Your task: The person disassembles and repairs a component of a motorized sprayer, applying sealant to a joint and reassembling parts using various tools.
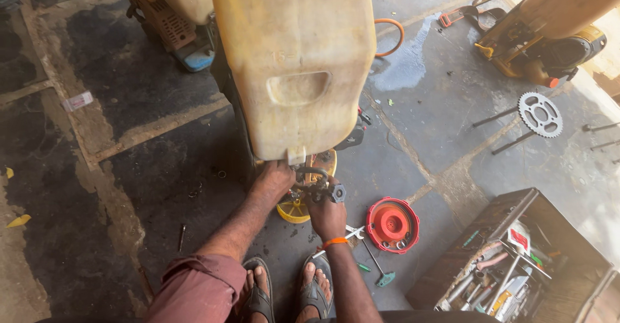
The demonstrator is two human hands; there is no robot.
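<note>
Working under the near bottom edge of the upright yellow tank (pixel 294 58), the left hand (pixel 274 179) has fingers pressed against its base while the right hand (pixel 326 214) pinches a dark hose fitting (pixel 321 190). That fitting looks unfinished; the red cap (pixel 392 225) and T-handle wrench (pixel 376 266) lie on the floor to the right.

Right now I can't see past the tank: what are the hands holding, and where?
The right hand grips a dark metal fitting under the tank; the left hand presses beside it; its grip is hidden.
</note>
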